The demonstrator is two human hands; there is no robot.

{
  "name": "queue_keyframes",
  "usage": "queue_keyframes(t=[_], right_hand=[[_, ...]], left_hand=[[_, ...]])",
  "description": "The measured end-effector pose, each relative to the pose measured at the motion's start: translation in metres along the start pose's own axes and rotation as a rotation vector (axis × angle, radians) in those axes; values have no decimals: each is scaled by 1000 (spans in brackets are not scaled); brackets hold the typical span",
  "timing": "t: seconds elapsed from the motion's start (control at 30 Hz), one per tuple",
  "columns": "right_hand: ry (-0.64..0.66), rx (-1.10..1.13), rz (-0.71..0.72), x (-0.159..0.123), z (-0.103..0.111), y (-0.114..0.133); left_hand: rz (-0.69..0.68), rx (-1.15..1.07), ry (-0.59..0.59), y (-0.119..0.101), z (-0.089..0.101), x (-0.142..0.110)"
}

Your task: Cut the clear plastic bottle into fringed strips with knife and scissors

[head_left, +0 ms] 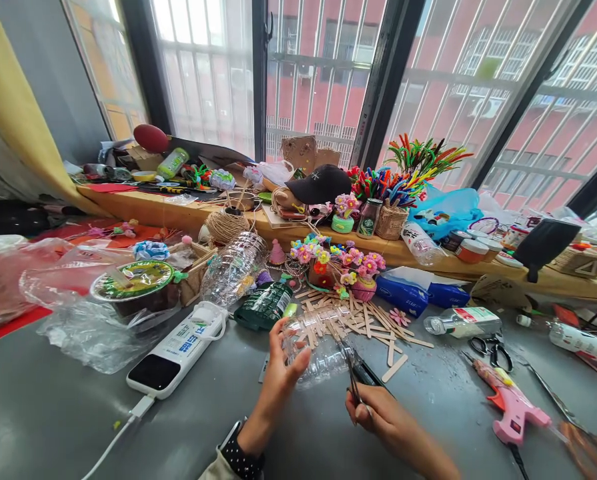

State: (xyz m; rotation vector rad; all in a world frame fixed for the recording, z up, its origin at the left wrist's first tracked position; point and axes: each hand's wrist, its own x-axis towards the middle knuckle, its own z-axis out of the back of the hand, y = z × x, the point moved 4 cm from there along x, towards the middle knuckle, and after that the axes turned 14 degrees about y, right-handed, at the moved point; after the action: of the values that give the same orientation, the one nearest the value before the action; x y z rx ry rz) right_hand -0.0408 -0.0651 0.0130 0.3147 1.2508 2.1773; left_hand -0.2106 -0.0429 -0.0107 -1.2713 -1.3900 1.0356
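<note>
My left hand [281, 367] is closed around one side of a clear ribbed plastic bottle piece [315, 343] lying on its side above the grey table. In my right hand [378, 413] is a pair of dark, slim scissors [354, 383]. Their blades point up and away from me and meet the right end of the clear plastic. My fingers partly cover the handles. Just behind the scissors lies a dark long object [371, 370], its kind unclear. Wooden craft sticks [378, 327] are scattered behind the bottle piece, some seen through it.
Left of my hands lie a white power bank [178, 353] with a cable and a green label piece [263, 305]. At right are a pink glue gun [511, 400], black-handled scissors [495, 350] and a clear bottle [463, 322]. Pipe-cleaner flowers [363, 267] stand behind the sticks.
</note>
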Motion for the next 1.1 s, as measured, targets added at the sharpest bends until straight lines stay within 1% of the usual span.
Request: queue_keyframes(t=[0.23,0.43,0.6,0.73,0.83,1.1], right_hand=[[65,59,-12,-3,-1,0],[92,24,-63,-4,1,4],[89,3,-114,-5,0,4],[40,21,-92,-2,-3,-1],[10,9,-67,0,-3,0],[-2,-32,-37,-1,1,4]], left_hand=[[43,20,-33,-2,-1,-1],[41,25,-32,-2,-1,-1],[25,60,-6,-2,-1,-2],[-6,86,-4,-3,-2,-3],[5,67,25,-3,-3,-3],[11,60,135,-3,-6,-3]])
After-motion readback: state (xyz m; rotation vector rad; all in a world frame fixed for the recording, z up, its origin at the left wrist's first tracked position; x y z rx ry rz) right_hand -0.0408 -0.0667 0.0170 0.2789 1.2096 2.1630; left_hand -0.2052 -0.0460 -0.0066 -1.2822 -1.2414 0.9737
